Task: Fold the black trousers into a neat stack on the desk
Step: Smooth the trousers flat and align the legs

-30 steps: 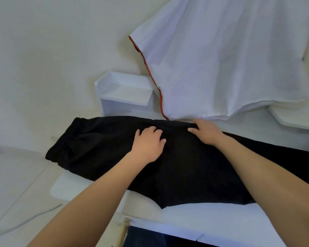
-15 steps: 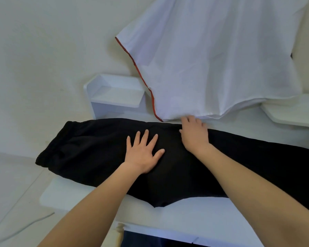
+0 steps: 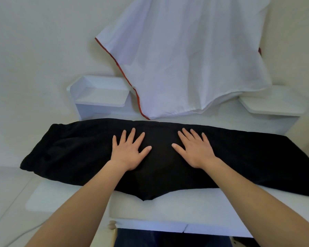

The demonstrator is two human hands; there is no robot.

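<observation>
The black trousers [image 3: 168, 157] are lying lengthwise across the white counter [image 3: 168, 216], folded leg over leg into 1 long band, the waistband end overhanging the counter's left edge and the leg end running out of view to the right. Both hands are now pressing flat on the middle of the trousers: the left hand [image 3: 128, 154] and the right hand [image 3: 194, 152] are open, fingers spread, gripping nothing. Half a second ago the right hand was reaching to the trousers' far edge and the left was only beginning to spread; now the 2 are sitting level and near each other, palms down. That reads as smoothing being finished, so the band is probably ready for its first crosswise fold, and the stack is not yet begun.

Behind the trousers a white cloth with a red edge [image 3: 185, 65] is hanging against the pale wall, its hem touching the counter just past the trousers' far edge. A small white shelf unit [image 3: 100, 97] is standing behind the trousers' left part, another white ledge [image 3: 275, 106] behind the right.
</observation>
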